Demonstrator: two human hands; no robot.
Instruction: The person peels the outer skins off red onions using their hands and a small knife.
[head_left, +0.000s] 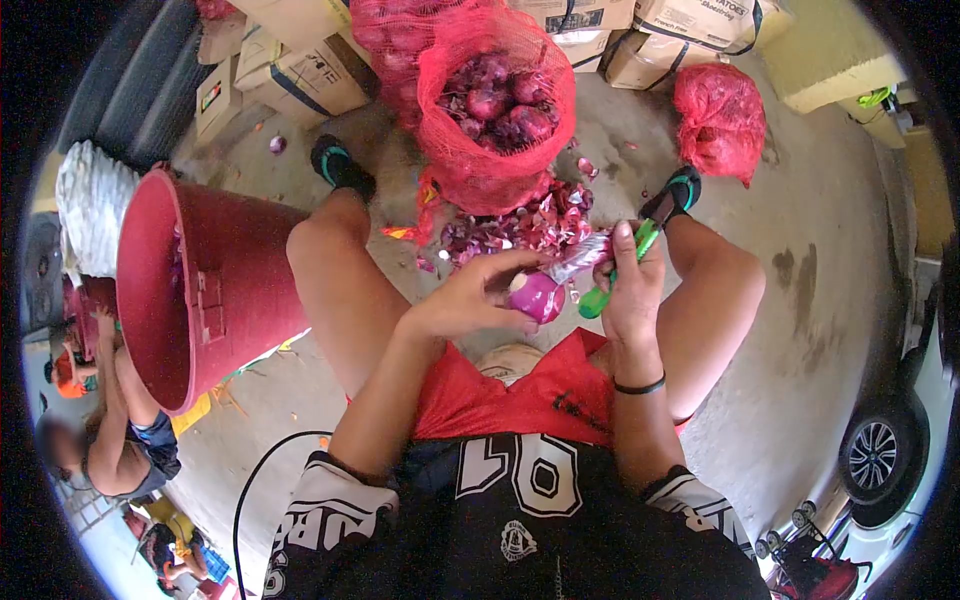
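Note:
My left hand [478, 297] has its fingers wrapped round a peeled, shiny purple onion [537, 298] above my lap. Close beside it, my right hand [634, 285] grips a knife by its green handle [594, 302], the blade pointing up and away from me. A strip of pale purple onion skin [580, 258] stretches between the onion and my right fingers. Below and beyond both hands, a heap of loose onion skins [520, 228] covers the floor. Behind that heap stands an open red mesh sack [497, 165] with several unpeeled red onions [490, 103] in it.
To my left a large red tub [240, 290] lies tilted, mouth facing left. Another mesh sack [720, 120] sits at the right, with cardboard boxes [300, 75] along the back. Other people [130, 440] sit at far left; a car wheel [875, 455] shows at right.

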